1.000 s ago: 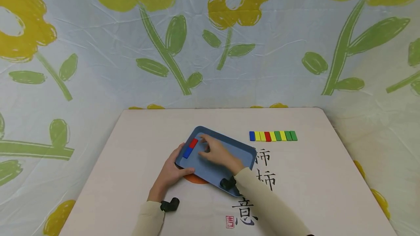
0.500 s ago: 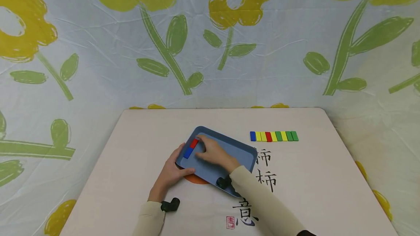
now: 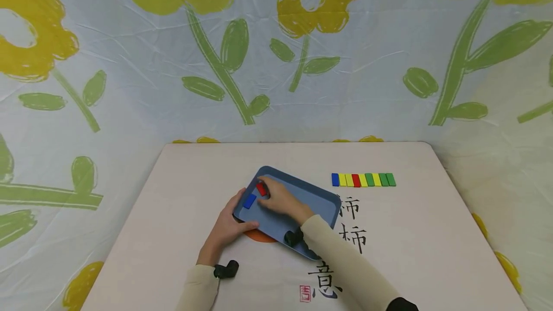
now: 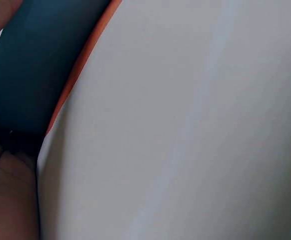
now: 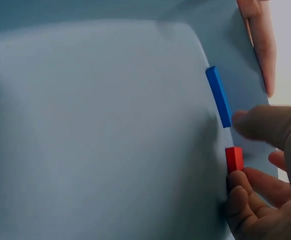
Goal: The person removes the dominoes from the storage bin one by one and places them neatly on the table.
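Observation:
In the head view, a blue-grey tray (image 3: 317, 203) lies slanted on the table. My left hand (image 3: 231, 227) grips its near left corner, with the thumb over the rim and fingers along the outer side. Inside the tray's left end are a red block (image 3: 261, 189) and a blue block (image 3: 249, 201), now apart. My right hand (image 3: 281, 199) reaches in over them. In the right wrist view, its fingertips touch one end of the red block (image 5: 234, 159), while the thumb hovers near the blue block (image 5: 219, 96), clear of the red one. The left wrist view shows mostly table and the tray's side (image 4: 33, 70).
A straight row of blue, yellow, red and green blocks (image 3: 364, 180) lies on the table beyond the tray's right end. Black printed characters (image 3: 324, 280) and an orange print (image 3: 259, 237) mark the pale tabletop (image 3: 173, 196). A flowered cloth (image 3: 345, 100) hangs behind.
My right hand has moved left and down onto the red block. The red block has turned and come away from the blue one. My left hand keeps its hold on the tray.

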Tool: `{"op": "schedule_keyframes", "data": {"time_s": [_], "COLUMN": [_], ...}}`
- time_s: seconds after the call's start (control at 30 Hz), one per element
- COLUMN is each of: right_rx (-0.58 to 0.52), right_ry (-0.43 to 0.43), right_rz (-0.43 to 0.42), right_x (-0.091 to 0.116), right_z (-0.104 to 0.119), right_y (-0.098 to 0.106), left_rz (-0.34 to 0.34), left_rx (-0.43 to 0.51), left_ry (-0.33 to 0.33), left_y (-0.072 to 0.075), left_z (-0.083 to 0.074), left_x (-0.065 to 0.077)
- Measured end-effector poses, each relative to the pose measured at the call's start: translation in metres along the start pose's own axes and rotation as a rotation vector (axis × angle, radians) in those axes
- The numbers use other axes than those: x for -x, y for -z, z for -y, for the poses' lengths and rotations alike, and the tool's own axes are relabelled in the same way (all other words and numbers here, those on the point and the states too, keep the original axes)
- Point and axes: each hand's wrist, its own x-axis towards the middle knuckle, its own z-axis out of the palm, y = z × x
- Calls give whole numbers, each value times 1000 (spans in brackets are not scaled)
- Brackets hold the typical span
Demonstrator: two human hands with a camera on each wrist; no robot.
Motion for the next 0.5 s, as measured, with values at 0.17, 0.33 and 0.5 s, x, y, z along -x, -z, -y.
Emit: {"op": "schedule_keyframes", "data": {"time_s": [0.17,0.33,0.5], "right_rx": [52,124,171], "right_ry": [10,-20,-23], "right_rz": [-14,-14,-2], "right_x": [-6,-10,-13], "right_z": [-1,-2,-3], "right_y": [1,2,3], "left_rz": [2,-2,-5], "left_rx": [-10,-14,-31], "left_ry": [0,-1,-19], "left_y": [0,-1,0], "left_z": [1,0,-1], "left_x": [0,0,0]}}
